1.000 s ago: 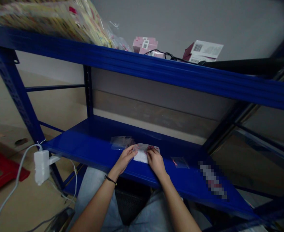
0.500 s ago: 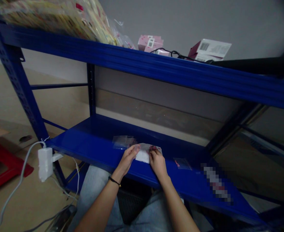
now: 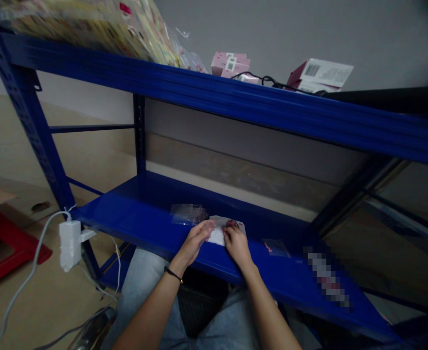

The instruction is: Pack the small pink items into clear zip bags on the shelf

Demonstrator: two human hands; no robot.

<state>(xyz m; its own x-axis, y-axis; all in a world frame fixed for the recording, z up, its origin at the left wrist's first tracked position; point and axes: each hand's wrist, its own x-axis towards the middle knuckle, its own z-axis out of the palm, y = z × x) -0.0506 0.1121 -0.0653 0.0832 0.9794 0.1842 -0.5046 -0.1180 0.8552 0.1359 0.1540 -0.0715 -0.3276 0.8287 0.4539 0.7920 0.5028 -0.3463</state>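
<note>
Left hand (image 3: 194, 244) fingers together, tips resting on clear plastic packet (image 3: 219, 236); right hand (image 3: 238, 246) fingers curled, pinching its red-printed edge; packet flat on blue steel shelf (image 3: 133, 209), firm backing for even handling; loose clear bags (image 3: 187, 214) just beside.

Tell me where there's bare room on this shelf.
Bare blue shelf lies between the white adapter and the clear bags; a narrower strip between the right hand and the small red-marked bag. It's crowded at the packet under that hand and the left hand.
</note>
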